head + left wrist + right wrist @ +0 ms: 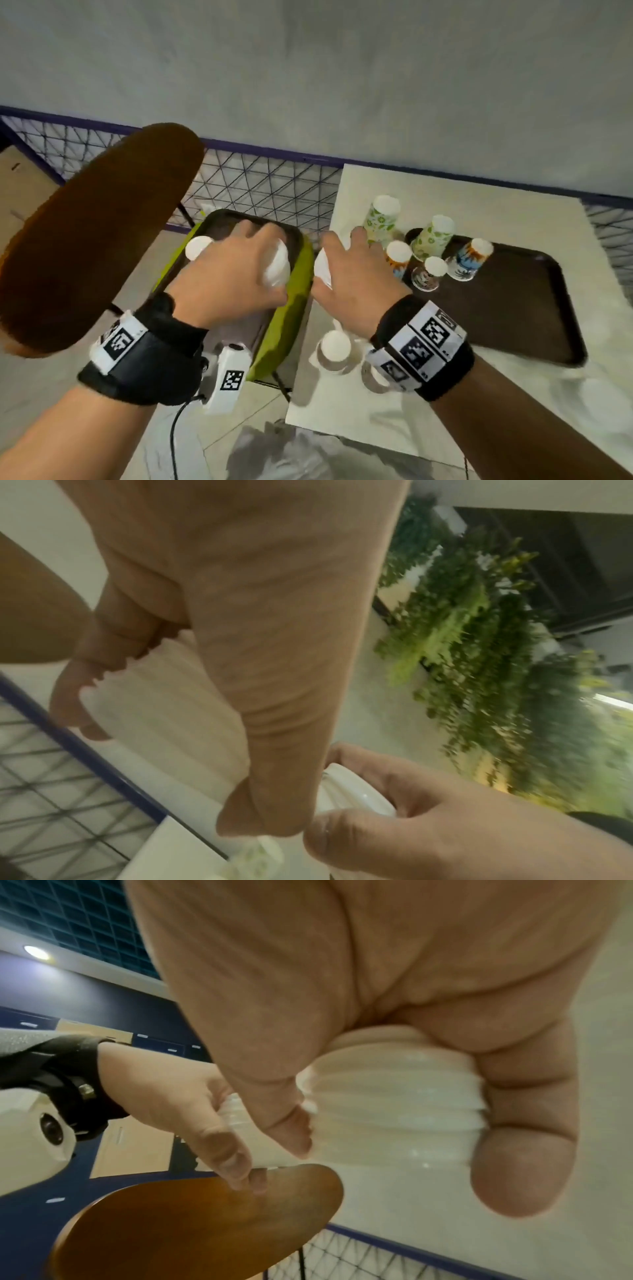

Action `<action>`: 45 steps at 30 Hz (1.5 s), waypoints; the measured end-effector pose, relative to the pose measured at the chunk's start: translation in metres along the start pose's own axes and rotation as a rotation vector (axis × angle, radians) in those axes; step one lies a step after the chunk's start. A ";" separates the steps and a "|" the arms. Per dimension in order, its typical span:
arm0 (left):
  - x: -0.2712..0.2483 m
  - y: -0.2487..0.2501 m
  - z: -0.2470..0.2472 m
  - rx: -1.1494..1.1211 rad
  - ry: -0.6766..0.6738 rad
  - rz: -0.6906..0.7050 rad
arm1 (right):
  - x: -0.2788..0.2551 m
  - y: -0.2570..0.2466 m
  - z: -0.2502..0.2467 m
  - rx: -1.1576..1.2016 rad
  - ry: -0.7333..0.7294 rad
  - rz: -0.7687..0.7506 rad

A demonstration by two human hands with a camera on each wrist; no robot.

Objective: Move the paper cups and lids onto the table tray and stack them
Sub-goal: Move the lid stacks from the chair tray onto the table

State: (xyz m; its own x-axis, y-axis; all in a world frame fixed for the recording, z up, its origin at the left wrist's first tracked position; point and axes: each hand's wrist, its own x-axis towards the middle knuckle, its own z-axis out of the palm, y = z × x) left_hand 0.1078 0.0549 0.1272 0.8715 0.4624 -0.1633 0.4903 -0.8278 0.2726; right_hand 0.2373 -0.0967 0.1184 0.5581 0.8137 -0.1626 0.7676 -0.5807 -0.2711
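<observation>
Each hand grips a ribbed stack of white plastic lids: the left hand [236, 270] holds its lid stack [275, 265] over the dark chair tray [226, 219], and the right hand [356, 274] holds another stack [394, 1096] just left of the brown table tray [534, 308], where patterned paper cups [433, 238] stand upside down.

A: Could you count the lids [275, 265] under the left hand [236, 270]?
B: No, the fingers hid most of that stack.
A: And the stack [394, 1110] in the right hand [377, 1001]?
B: The ridges blurred together. The two clear cups [334, 351] on the counter [445, 205] were smeared, one partly behind the wrist.
</observation>
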 end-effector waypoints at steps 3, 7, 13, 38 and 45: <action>0.008 0.074 0.014 0.013 -0.043 0.125 | -0.047 0.066 -0.015 -0.026 0.034 0.078; 0.021 0.177 0.053 -0.017 -0.079 0.259 | -0.118 0.161 -0.023 0.001 0.079 0.194; 0.046 0.314 0.141 -0.102 -0.149 0.434 | -0.216 0.303 0.000 0.101 0.071 0.447; 0.066 0.437 0.325 -0.054 -0.390 0.357 | -0.300 0.448 0.177 0.090 -0.157 0.376; 0.070 0.422 0.315 -0.064 -0.345 0.328 | -0.276 0.441 0.193 0.003 -0.194 0.192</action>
State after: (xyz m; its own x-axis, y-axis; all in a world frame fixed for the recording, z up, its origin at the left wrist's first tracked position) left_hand 0.3726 -0.3626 -0.0675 0.9317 0.0385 -0.3611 0.1989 -0.8861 0.4187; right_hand 0.3610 -0.5721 -0.1396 0.6223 0.6790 -0.3896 0.6527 -0.7248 -0.2206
